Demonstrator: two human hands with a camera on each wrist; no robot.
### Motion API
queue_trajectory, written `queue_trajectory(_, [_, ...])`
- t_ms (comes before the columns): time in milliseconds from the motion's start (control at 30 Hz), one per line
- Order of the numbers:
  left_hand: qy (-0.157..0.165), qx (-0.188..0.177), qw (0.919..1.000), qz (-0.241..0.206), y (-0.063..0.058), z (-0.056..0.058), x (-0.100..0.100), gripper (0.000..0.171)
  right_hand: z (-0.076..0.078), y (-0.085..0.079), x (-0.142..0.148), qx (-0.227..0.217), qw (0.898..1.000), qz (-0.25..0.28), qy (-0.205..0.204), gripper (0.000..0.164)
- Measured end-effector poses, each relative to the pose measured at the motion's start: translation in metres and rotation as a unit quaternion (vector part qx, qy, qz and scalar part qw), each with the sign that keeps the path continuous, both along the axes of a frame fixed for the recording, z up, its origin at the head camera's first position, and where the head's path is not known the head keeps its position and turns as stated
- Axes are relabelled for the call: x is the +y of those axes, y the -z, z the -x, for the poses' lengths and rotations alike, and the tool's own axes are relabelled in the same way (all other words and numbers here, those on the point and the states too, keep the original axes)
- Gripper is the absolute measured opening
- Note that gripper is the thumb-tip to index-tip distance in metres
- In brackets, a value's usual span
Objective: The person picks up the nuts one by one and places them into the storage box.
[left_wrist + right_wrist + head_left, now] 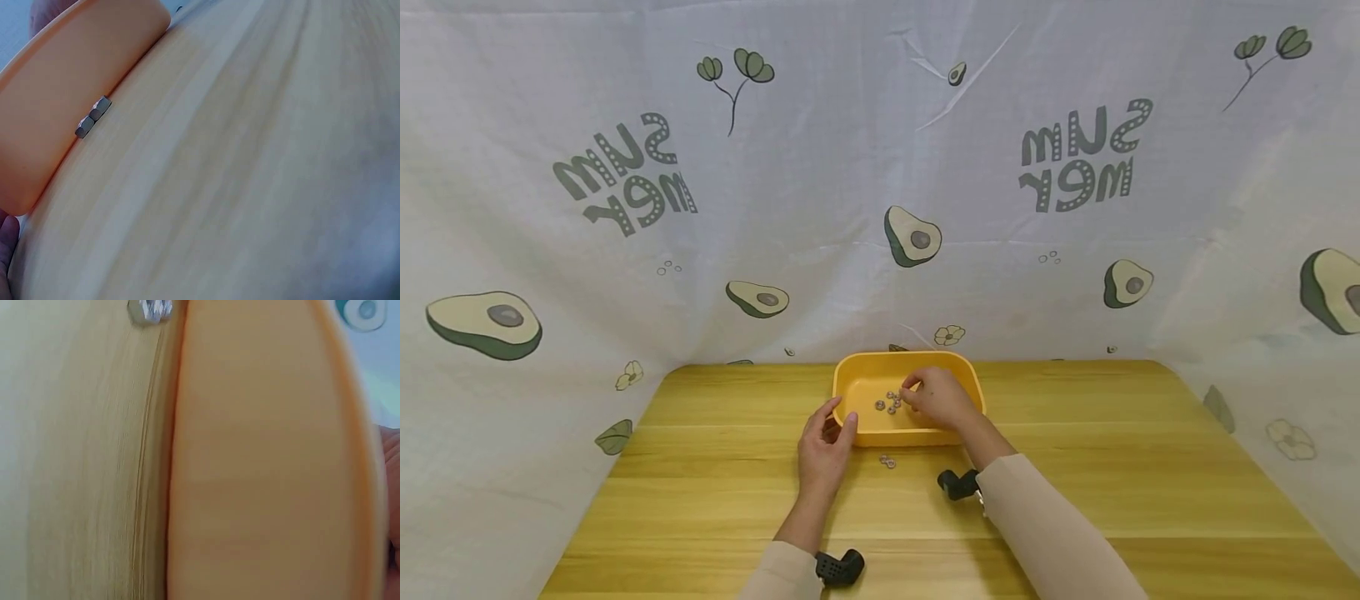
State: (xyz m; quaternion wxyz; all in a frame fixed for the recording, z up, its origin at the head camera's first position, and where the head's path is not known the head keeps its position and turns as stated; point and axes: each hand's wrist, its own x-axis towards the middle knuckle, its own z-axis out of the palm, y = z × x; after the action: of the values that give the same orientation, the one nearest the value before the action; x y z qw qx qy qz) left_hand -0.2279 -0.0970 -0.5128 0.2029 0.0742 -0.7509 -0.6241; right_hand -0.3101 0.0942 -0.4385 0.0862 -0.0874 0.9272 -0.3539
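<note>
Several small metal hex nuts [880, 405] lie in a loose cluster on the floor of a yellow plastic tray [865, 437]. Over the tray's front right rim reaches my right hand [942, 398], its bent fingertips down beside the cluster; whether they pinch a nut is too small to tell. My left hand [824, 450] rests at the front left corner of the tray, thumb in front and fingers along the left side. On the table before the tray, two more nuts [94, 117] sit side by side. The right wrist view shows mostly the tray's outer wall [262, 450].
The tray stands near the back edge of a wood-grain table [730, 475]. Behind and beside it hangs a white cloth [850, 167] printed with avocados. Each wrist wears a black camera mount [841, 568].
</note>
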Motion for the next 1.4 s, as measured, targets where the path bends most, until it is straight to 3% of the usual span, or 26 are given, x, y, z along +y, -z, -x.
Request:
queue_trajectory(367, [0.002,-0.004,0.9999,-0.009,0.002,0.002,0.000,0.042,-0.039,-0.017,-0.003,0.043,0.998,0.033,-0.013,0.016])
queue_trajectory(767, [0.004,0.002,1.0000,0.007,0.002,0.001,0.000,0.044,-0.080,-0.008,-0.006,0.062,0.996,0.029,-0.049,0.011])
queue_trajectory(1000, [0.005,0.007,0.9999,0.012,0.002,0.000,0.000,0.043,-0.089,0.006,-0.005,0.042,0.995,-0.007,-0.088,0.014])
queue_trajectory(1400, [0.002,0.009,0.9999,0.012,0.001,0.000,0.000,0.042,-0.088,0.029,-0.009,0.073,0.989,-0.075,-0.102,0.014])
